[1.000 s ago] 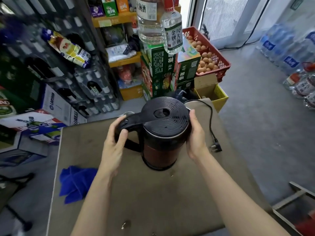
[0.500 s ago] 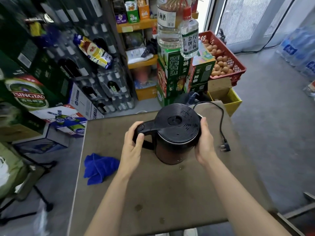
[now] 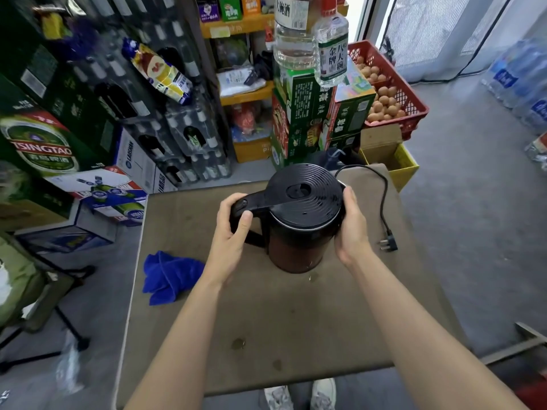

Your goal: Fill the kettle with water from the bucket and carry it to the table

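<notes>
Head view, the only one.

Kettle (image 3: 302,214): black ribbed lid closed, dark reddish body, upright over the middle of the table (image 3: 296,321). Cannot tell whether its base is resting on the top or held just above it. Left hand (image 3: 233,232) is wrapped around the handle, thumb laid on the grip, fingers curled closed on it. Right hand (image 3: 350,229) is pressed flat against the side of the body, fingers together, bracing it.

Progress, judged: lid shut, kettle already at the table, wet drops on the tabletop near its base and nearer the front edge. That fits a filled kettle arriving at its destination. Water level not visible through the lid. No bucket in view. Remaining, probably: let go with both hands, kettle left standing.

Also on the table: blue cloth (image 3: 170,275) at the left edge, well apart from the kettle; black power cord (image 3: 383,199) trailing to a plug, unplugged, at the right.

Legible writing: "TSINGTAO" on the green beer carton (image 3: 41,146) at left; "LAOSHAN" on a white carton (image 3: 133,161) beside it; the clear bottle (image 3: 331,47) on the stacked boxes shows "金牌" and "八大碗"; the larger bottle behind it reads "大碗酒". Other labels too blurred.
</notes>
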Motion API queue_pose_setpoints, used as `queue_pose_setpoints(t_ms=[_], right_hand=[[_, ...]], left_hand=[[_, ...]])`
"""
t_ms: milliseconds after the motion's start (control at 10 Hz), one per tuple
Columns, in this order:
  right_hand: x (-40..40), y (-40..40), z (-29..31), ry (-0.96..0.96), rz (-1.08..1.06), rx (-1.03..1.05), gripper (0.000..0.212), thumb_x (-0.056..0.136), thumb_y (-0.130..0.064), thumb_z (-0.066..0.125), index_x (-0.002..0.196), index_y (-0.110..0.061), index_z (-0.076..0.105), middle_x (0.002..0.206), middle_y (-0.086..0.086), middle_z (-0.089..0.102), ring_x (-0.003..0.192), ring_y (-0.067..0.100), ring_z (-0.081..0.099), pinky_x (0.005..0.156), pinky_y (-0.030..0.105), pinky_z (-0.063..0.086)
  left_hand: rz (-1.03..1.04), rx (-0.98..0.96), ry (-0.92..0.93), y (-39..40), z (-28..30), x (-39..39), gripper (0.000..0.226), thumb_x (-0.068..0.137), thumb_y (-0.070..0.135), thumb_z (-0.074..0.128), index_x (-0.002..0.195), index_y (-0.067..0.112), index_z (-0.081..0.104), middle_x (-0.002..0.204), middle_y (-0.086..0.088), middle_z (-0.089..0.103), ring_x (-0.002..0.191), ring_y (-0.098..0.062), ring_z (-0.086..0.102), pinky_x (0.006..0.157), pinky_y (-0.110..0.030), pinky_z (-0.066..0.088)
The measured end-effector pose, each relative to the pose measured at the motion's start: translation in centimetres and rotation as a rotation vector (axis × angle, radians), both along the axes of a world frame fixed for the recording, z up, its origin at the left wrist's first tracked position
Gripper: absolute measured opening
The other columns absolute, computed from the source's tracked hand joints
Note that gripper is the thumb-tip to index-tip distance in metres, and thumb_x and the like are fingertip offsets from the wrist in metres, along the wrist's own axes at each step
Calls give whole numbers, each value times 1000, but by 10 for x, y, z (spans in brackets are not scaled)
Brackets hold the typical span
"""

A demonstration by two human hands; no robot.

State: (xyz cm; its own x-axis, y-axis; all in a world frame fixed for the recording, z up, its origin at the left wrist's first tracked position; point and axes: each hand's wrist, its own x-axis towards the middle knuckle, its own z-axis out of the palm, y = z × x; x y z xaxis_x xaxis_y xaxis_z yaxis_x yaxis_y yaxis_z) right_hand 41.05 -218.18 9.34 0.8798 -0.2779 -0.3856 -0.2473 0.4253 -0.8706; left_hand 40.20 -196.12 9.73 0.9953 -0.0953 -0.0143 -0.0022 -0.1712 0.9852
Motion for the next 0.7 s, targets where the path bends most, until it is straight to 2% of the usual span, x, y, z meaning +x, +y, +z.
queue_pose_setpoints(t_ms=[100,200,300,400,500,600,700], right_hand=[[-4,4,-2,-1,9,-25,44,107,-42,34,135,-22,61,134,2,65,127,18,58,104,33,46],[-7,11,-1,5,0,-96,41,105,-47,33,129,-29,62,139,2,62,132,19,53,115,39,39],[-11,15,1,50,-1,-187,76,90,-71,37,149,-26,48,155,-2,48,146,18,40,124,42,27],[-12,14,0,64,5,-254,81,94,-69,32,160,-23,30,165,-2,33,154,18,26,127,43,18],[-18,10,-1,80,23,-348,62,106,-51,27,159,-21,30,165,0,34,153,19,27,126,44,19],[-23,4,-5,130,48,-460,55,107,-44,30,155,-18,40,159,2,44,149,22,35,124,44,25],[-40,-5,2,179,98,-639,43,107,-34,41,137,-12,61,136,10,65,130,28,57,108,40,44]], left_hand=[[11,0,5,4,-5,-3,29,101,36,48,130,32,45,127,5,53,122,-13,49,108,-34,37],[-7,64,-35,7,-11,0,28,100,37,47,128,34,42,123,4,52,117,-15,50,105,-35,39],[-12,157,-70,12,-18,2,33,99,41,48,130,35,39,126,1,51,118,-20,49,104,-39,40],[-40,242,-93,18,-21,5,37,98,39,50,134,33,40,129,3,53,122,-16,49,103,-37,41],[-59,329,-97,22,-12,6,39,97,41,52,134,32,42,129,6,55,119,-12,52,99,-33,43],[-91,448,-93,27,-6,14,43,95,45,54,135,32,43,128,5,57,118,-14,53,93,-31,44],[-56,597,19,40,-3,9,59,93,45,58,146,29,36,135,-2,53,121,-21,54,97,-38,46]])
